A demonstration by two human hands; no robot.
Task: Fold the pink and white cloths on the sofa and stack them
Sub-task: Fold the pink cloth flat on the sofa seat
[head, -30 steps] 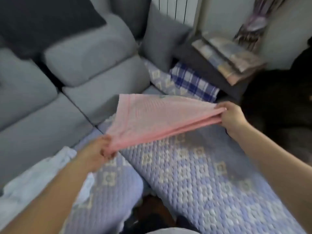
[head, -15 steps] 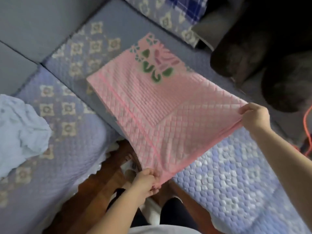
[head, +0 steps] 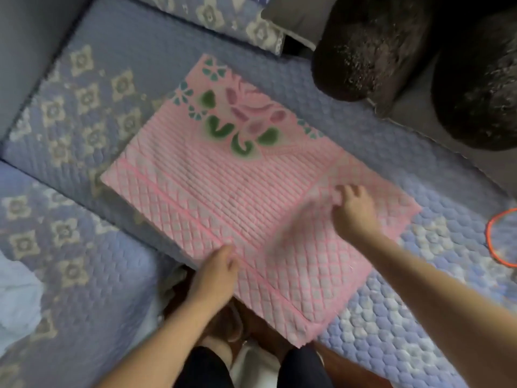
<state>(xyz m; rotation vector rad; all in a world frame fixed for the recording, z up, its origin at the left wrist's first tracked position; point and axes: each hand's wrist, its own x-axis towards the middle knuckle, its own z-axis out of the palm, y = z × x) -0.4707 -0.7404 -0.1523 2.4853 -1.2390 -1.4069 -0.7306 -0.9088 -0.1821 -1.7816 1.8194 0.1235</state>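
The pink quilted cloth (head: 251, 197), with a green and purple flower print at its far end, lies flat on the sofa seat (head: 117, 65), its near corner hanging over the front edge. My left hand (head: 216, 273) rests with its fingers on the cloth's near edge. Further right, my right hand (head: 354, 210) lies on top of the cloth with bent fingers; motion blur hides whether they pinch the fabric. The white cloth (head: 15, 301) sits crumpled at the far left on the seat.
The seat wears a blue quilted cover with pale flower squares. Dark furry cushions (head: 391, 46) fill the upper right. An orange cord (head: 492, 242) loops at the right edge. My legs and the wooden floor (head: 251, 326) show below the sofa's front edge.
The pink cloth, held up stretched between both hands before, now lies flat on the seat. Both hands have left its corners and moved inward onto it.
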